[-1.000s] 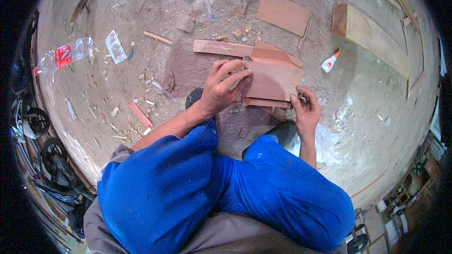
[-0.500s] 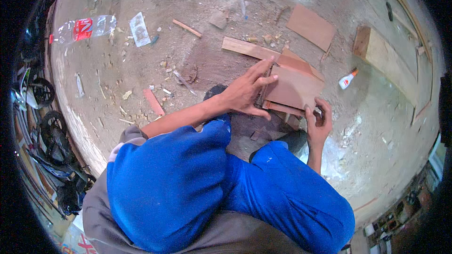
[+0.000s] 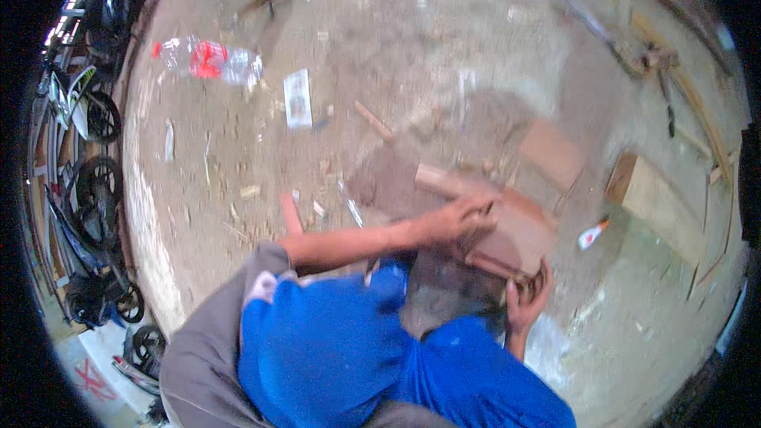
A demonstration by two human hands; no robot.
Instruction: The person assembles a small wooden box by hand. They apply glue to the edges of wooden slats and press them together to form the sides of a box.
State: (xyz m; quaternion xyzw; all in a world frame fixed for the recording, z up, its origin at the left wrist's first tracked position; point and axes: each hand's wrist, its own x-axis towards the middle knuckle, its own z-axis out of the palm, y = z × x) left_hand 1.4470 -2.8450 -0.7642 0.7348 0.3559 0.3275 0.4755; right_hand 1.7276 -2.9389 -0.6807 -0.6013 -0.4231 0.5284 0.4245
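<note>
A small box of thin reddish-brown wood panels (image 3: 517, 239) is tilted between my two hands, above my lap. My left hand (image 3: 458, 220) closes on its left edge, with the fingers bent and somewhat blurred. At the lower right corner, my right hand (image 3: 529, 303) grips it between the thumb and curled fingers. A pale wooden strip (image 3: 436, 179) lies just beyond the box, partly hidden by it. The inside and underside of the box cannot be made out.
Right of the box are a flat brown panel (image 3: 552, 152), a small white bottle with an orange cap (image 3: 590, 236) and a thick wooden block (image 3: 658, 208). A clear plastic bottle (image 3: 238, 66), a packet (image 3: 298, 99) and wood scraps lie left. Motorcycles (image 3: 97, 198) stand at far left.
My view has shifted, so the scene sits lower in the picture. My left hand's fingers, spread before, are now bent at the box's edge. My right hand stays at its corner.
</note>
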